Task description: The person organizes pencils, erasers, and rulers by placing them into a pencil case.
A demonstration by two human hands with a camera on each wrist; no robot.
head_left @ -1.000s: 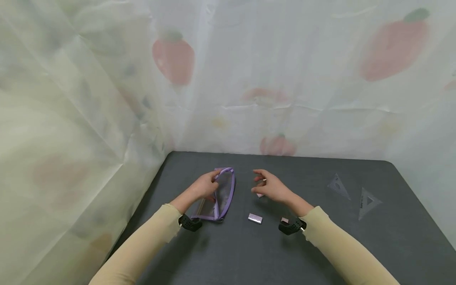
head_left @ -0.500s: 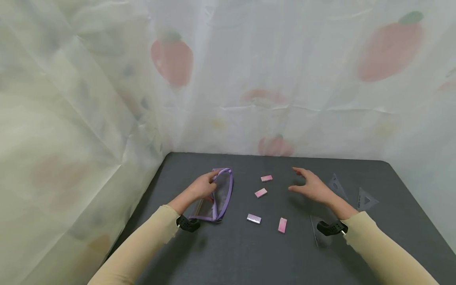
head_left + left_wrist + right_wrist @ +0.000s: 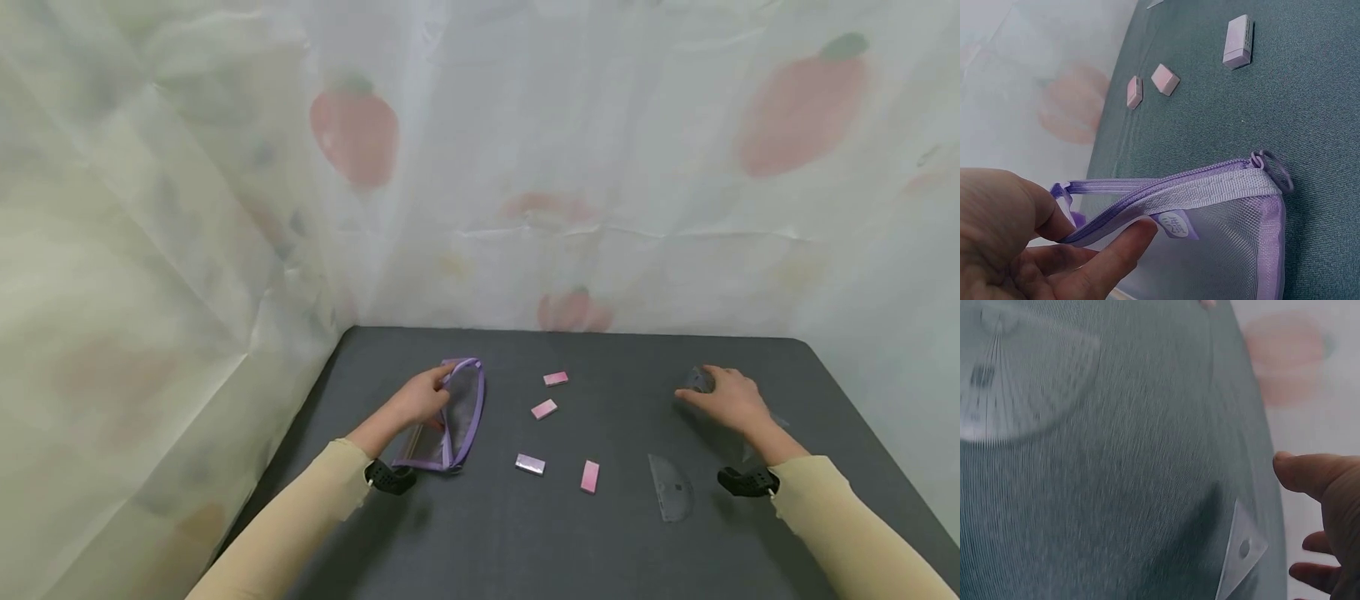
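My left hand pinches the zip edge of a purple mesh pouch lying at the left of the dark table. The left wrist view shows thumb and fingers of that hand holding the pouch by its rim. My right hand hovers with relaxed fingers at a clear triangle ruler on the right. In the right wrist view this hand is beside the triangle; I cannot tell if it touches.
Several pink erasers lie mid-table: one far, one below it, one and one nearer me. A clear protractor lies near my right wrist. A strawberry-print sheet walls the table behind and left.
My right hand has swept from the erasers in the middle to the triangle ruler on the right. The left hand has kept its hold on the pouch.
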